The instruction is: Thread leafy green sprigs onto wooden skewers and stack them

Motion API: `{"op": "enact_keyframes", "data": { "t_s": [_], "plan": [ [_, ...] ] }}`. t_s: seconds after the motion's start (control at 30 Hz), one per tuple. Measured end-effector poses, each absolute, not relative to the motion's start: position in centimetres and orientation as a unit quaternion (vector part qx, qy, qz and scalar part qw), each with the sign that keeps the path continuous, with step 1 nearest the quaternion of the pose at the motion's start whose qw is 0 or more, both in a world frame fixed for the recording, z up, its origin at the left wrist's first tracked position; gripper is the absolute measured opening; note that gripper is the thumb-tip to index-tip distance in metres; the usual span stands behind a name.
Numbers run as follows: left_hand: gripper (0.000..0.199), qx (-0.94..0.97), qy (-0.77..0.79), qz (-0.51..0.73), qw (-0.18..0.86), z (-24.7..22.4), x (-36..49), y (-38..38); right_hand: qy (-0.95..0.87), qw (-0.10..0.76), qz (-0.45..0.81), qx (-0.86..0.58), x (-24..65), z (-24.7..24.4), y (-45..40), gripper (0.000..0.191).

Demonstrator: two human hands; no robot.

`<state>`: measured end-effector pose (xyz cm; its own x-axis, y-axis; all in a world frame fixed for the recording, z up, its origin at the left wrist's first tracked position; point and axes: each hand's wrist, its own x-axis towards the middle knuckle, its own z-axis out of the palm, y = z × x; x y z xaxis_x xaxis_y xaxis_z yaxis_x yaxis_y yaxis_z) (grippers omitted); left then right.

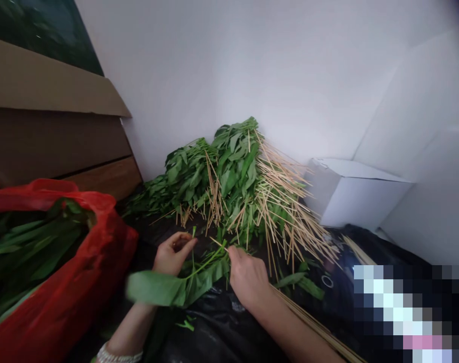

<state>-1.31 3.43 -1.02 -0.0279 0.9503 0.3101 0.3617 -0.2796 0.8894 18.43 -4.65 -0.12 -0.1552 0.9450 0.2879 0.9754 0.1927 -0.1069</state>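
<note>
My left hand pinches a short green stem end between thumb and fingers. My right hand is closed around a thin bamboo stick, its tip poking out toward the left. A broad green leaf stretches below and between both hands, and its green stem runs up to the stick tip by my right fingers. Whether the pinched stem end belongs to this leaf, I cannot tell. Beyond my hands lie piles of leaves fixed to bamboo sticks, leaning against the white wall.
At left stands a red plastic bag filled with long leaves, with a cardboard box behind it. A white box sits at right. Black plastic sheeting covers the surface. Loose sticks lie under my right forearm.
</note>
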Motion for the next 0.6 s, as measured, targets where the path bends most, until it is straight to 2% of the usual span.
{"op": "enact_keyframes", "data": {
  "t_s": [0.1, 0.2, 0.6],
  "plan": [
    [0.053, 0.589, 0.489, 0.48, 0.429, -0.3, -0.8, 2.6, -0.763, 0.146, -0.05, -0.628, 18.4, -0.2, -4.6, 0.021],
    [0.059, 0.578, 0.472, 0.467, 0.475, -0.1, -0.2, 2.0, -0.764, 0.152, -0.052, -0.625, 18.4, -0.1, -4.6, 0.021],
    [0.05, 0.539, 0.5, 0.506, 0.451, -0.2, -0.2, 2.2, -0.767, 0.198, -0.064, -0.607, 18.5, -0.1, -4.8, 0.023]
  ]
}}
